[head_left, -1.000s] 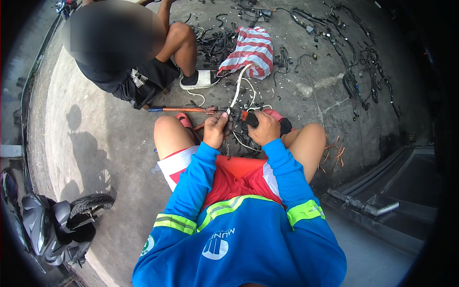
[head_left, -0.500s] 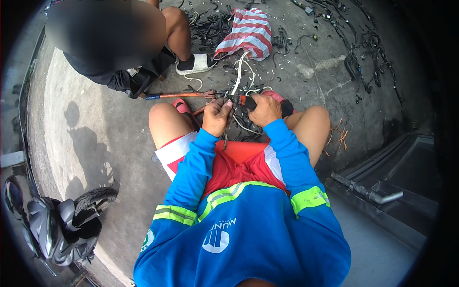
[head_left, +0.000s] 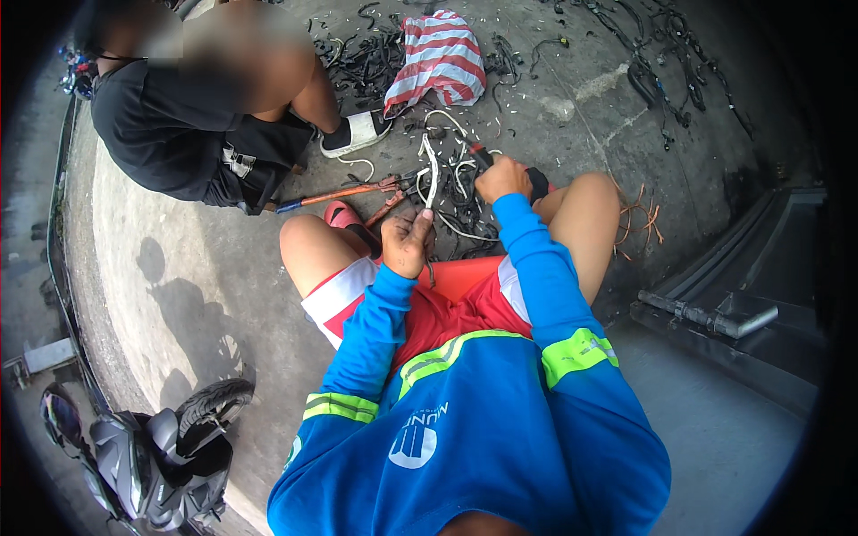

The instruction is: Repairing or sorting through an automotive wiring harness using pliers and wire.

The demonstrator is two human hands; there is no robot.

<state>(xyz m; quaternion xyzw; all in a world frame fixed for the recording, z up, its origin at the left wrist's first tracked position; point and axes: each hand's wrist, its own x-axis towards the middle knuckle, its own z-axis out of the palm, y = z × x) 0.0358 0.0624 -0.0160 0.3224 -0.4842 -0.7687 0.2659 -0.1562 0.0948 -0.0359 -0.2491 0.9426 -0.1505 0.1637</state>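
Between my knees, my left hand pinches the lower end of a white cable, which rises away from the fingers. My right hand is wrapped round a red-and-black handled tool, its kind unclear, pointing up and left, apart from the cable held on the left. Beyond my left hand lies a long-handled cutter with orange handles, its head close to the cable. More white cable and dark wire scraps lie on the ground between my feet.
A co-worker sits at the far left, one white sandal near the cutter. A red-and-white striped bag lies ahead beside black wire harnesses. Copper-coloured wires lie right of my knee. A motorcycle stands at lower left.
My right hand has moved up and right with the tool, away from my left hand. The white cable now shows along its length from my left fingers. The co-worker has shifted left.
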